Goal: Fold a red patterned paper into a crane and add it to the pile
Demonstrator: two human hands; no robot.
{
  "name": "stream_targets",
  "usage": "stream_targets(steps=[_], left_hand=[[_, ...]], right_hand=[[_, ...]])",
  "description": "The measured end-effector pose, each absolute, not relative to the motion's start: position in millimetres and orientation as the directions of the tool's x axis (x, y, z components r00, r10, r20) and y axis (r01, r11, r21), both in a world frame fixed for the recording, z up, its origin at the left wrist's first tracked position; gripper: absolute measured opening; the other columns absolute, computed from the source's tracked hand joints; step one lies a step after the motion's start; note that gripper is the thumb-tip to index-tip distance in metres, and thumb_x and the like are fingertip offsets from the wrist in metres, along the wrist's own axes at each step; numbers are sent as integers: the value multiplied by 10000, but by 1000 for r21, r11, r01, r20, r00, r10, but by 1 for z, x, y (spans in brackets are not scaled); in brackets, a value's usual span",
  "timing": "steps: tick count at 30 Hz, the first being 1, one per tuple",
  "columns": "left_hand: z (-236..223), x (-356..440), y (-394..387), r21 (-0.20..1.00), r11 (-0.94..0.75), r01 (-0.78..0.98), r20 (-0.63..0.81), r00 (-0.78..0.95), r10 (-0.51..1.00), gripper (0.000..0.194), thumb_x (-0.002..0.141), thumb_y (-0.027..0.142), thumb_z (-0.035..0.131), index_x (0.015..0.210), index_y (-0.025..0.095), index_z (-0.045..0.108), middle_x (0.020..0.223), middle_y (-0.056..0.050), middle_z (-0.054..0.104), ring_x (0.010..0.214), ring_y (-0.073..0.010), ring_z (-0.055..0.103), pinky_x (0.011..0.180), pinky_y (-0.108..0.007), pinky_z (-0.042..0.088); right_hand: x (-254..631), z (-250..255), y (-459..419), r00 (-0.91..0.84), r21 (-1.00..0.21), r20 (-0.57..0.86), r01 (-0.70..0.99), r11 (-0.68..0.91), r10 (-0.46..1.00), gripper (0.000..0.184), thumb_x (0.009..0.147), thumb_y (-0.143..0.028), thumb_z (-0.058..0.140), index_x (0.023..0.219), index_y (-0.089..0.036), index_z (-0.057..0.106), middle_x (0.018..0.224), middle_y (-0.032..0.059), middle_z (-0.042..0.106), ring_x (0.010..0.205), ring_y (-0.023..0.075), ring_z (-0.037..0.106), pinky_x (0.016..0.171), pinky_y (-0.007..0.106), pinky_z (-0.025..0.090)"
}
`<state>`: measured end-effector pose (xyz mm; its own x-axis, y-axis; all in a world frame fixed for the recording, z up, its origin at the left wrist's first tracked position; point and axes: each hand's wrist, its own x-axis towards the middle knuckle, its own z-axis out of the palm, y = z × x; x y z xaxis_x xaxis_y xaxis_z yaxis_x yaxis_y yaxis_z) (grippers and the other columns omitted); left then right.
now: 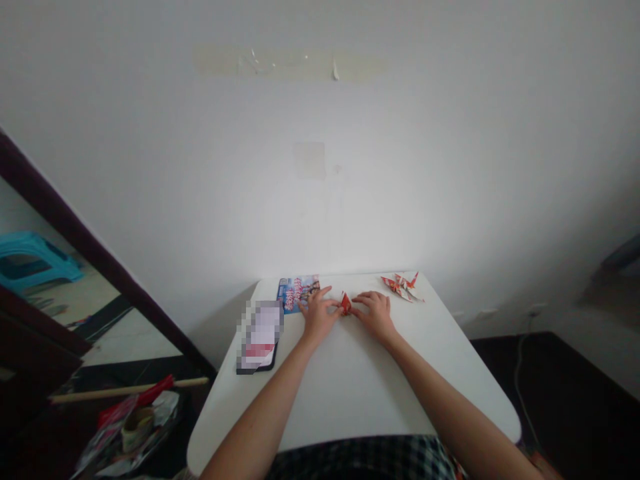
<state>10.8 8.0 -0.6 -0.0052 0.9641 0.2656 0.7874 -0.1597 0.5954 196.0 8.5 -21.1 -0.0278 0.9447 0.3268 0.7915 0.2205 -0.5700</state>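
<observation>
A small piece of folded red paper (345, 304) stands on the white table, between my two hands. My left hand (319, 313) pinches its left side with thumb and forefinger, the other fingers spread out. From the right, the fingertips of my right hand (375, 312) close on the paper's other side. Just beyond my right hand lie folded red and white paper figures (401, 287), pointed like origami birds. A colourful printed booklet or sheet (293, 293) lies behind my left hand, partly covered by it.
The white table (360, 393) stands against a wall (320, 220). At its left side lies a phone (259, 337), its screen blurred. On the floor to the left are a wooden stick (190, 383) and a bag of odds and ends (137, 427). A blue plastic stool (37, 257) shows farther left.
</observation>
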Motion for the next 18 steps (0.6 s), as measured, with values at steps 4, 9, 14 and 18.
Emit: stream_targets(steps=[4,9,14,18], left_hand=[[2,10,8,603,-164,781,260,2,966,81,827,242,790,861,312,812,1509,-25,595,1483,-364,401,1166,-838,111],[1,9,9,606,-177,776,271,7,963,74,828,259,798,863,322,818,1505,-22,595,1487,-366,393,1178,-827,112],[1,9,7,618,-160,770,280,-25,960,100,826,315,811,924,335,814,1498,-23,587,1472,-352,412,1193,-807,125],[-1,10,8,594,-166,787,276,-6,961,170,833,344,803,1002,357,813,1489,-28,596,1469,-363,408,1188,-808,138]], right_hand=[[197,-22,10,-63,-556,319,796,241,946,258,908,-415,704,1146,-357,785,1303,47,684,1324,310,499,1167,531,300],[196,-23,11,-93,-579,322,768,274,942,163,909,-385,710,1036,-361,809,1300,21,684,1356,299,463,1180,532,279],[197,-27,14,-79,-602,356,742,293,931,87,879,-368,744,925,-345,814,1263,23,697,1325,293,489,1162,524,303],[198,-32,16,-79,-614,402,716,332,912,57,864,-334,757,875,-329,812,1230,37,709,1289,306,509,1134,535,328]])
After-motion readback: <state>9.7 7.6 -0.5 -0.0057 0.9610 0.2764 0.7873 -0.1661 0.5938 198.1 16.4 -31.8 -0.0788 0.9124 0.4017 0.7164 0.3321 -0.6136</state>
